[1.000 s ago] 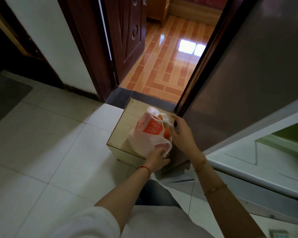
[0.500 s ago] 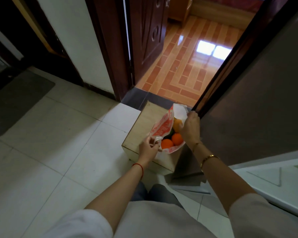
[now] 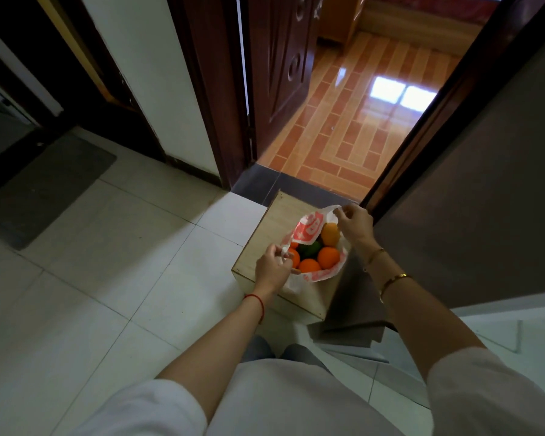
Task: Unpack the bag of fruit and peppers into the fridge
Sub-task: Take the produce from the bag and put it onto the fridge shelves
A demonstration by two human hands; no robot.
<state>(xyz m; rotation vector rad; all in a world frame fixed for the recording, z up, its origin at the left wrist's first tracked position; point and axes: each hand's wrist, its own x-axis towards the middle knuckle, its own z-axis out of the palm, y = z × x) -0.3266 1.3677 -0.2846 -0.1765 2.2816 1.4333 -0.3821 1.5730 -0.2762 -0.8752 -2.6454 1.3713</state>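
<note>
The tall grey-brown fridge door (image 3: 472,196) is standing open just beyond the right hand (image 3: 356,226), and a slice of the white fridge interior (image 3: 501,328) is showing nearer the person, behind that wrist. Under both hands, the low pale wooden box (image 3: 265,243) is bearing the thin white plastic bag with red print (image 3: 310,226), which is sitting toward the box's corner on the right hand's side.

The right hand is pinching the far rim of the bag, thumb and fingers closed on the film; the left hand (image 3: 272,269) is gripping the near rim, and the two are pulling the mouth wide. Between the grips, round orange fruits (image 3: 328,258) are lying around a dark green pepper (image 3: 309,250), with a paler yellow-orange fruit (image 3: 330,234) just under the right fingers.

Risks, as I judge them: the bag is soft and holding no shape, so if either pinch is let go the wall may slump and round fruit may roll off the box onto the tiled floor. Pulling harder may be stretching or tearing the thin film. Nothing is yet in the fridge.
</note>
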